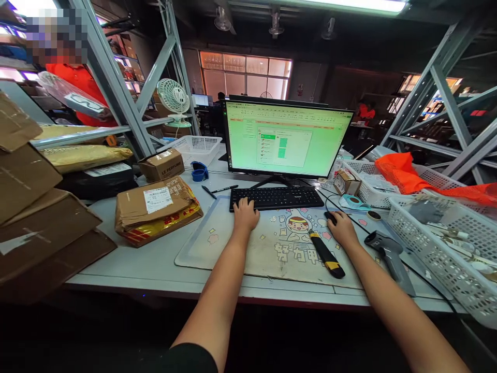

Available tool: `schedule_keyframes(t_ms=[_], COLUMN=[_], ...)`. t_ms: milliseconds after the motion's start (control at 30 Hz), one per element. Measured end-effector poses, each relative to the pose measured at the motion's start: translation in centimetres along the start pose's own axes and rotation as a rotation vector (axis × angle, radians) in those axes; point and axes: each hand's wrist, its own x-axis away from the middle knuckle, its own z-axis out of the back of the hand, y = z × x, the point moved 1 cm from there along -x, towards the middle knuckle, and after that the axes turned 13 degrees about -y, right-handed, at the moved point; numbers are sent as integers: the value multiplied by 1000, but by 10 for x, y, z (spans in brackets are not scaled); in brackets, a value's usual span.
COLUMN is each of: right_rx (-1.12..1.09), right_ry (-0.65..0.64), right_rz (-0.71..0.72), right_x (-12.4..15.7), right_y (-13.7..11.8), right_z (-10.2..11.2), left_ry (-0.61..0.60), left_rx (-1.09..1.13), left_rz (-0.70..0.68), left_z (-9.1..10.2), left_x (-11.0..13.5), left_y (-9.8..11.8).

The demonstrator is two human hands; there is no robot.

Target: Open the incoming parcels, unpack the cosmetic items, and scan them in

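My left hand [246, 213] rests on the left end of a black keyboard [287, 197], fingers apart over the keys and holding nothing. My right hand [341, 227] is wrapped over a black computer mouse [330, 217] at the right side of a printed desk mat [225, 254]. Between my forearms a black and yellow utility knife [326, 254] lies on the mat. Behind the keyboard stands a lit monitor [287, 140] showing a window over a spreadsheet-like page. A grey barcode scanner [390, 259] lies just right of my right forearm.
Cardboard boxes [42, 233] are stacked at the left, with a labelled carton [155, 207] nearer the mat. White plastic baskets [446, 248] line the right side, an orange cloth [404, 173] over one. Pens [219, 190] lie behind the mat. A person in orange [81, 83] stands beyond the metal frame.
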Motion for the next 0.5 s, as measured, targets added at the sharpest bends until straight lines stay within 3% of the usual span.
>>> schedule_keyframes(t_ms=[500], right_rx=[10], right_ry=[-11], right_rz=[-4], right_x=[1], right_y=[-1], right_z=[0], left_ry=[-22], left_rx=[-5], left_rz=[15], left_z=[-1], left_x=[0], left_y=[1])
